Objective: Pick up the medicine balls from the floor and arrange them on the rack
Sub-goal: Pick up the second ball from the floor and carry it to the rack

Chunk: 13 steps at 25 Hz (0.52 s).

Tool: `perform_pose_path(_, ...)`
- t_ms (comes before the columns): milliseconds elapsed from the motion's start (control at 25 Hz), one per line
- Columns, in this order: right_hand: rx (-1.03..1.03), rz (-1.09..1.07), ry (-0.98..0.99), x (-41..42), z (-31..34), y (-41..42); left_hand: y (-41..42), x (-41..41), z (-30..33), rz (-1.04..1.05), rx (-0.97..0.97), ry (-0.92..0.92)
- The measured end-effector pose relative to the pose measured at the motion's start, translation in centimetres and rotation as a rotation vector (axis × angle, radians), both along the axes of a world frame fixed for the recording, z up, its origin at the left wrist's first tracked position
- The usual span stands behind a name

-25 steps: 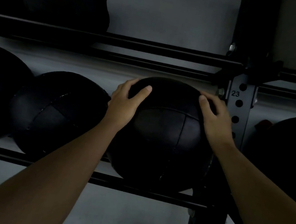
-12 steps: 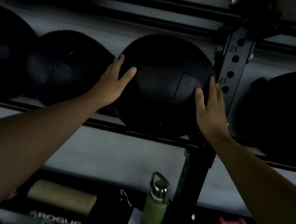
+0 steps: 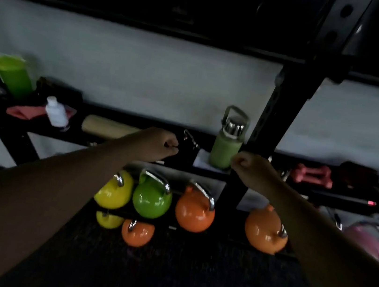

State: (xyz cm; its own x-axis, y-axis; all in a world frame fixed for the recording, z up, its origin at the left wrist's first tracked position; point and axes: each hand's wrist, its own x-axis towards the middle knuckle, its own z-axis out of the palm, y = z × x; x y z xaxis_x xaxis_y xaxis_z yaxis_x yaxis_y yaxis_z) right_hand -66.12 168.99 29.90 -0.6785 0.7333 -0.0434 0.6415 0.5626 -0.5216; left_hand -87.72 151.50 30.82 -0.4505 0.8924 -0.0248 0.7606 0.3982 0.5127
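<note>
Left hand (image 3: pixel 158 145) and right hand (image 3: pixel 251 168) both curled into loose fists, holding nothing, out before the low shelf (image 3: pixel 133 152). No medicine ball in view; dark top of rack (image 3: pixel 282 123) too dim to read. Green bottle (image 3: pixel 226 146) capped just beside right hand, contents hidden; a stray swing could topple it. Kettlebells (image 3: pixel 152 199) on floor beneath are a likely trip hazard.
</note>
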Motion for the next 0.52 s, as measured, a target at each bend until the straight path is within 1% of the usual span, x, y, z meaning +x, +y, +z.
perform_pose_path(80,-0.082,0.046,-0.191,1.4,-5.9,-3.3,-1.7,0.8,-4.6,-0.102,-0.164,-0.007)
perform_pose_path(160,-0.204,0.041,-0.285,2.1,-10.6,-7.1,-4.0,0.9,-9.0,-0.208,-0.311,-0.008)
perform_pose_path(240,-0.305,-0.027,-0.331,2.3,-14.3,-10.7,-6.5,0.6,-13.1,-0.302,-0.429,-0.036)
perform_pose_path(320,-0.361,-0.047,-0.372,2.2,-16.4,-13.8,-8.7,0.3,-16.1,-0.379,-0.513,-0.063)
perform_pose_path(400,-0.441,-0.103,-0.398,1.8,-18.8,-17.5,-10.7,-0.6,-19.2,-0.488,-0.563,-0.093)
perform_pose_path(520,-0.483,-0.201,-0.416,2.7,-21.9,-23.3,-13.7,-0.9,-22.9,-0.598,-0.65,-0.167)
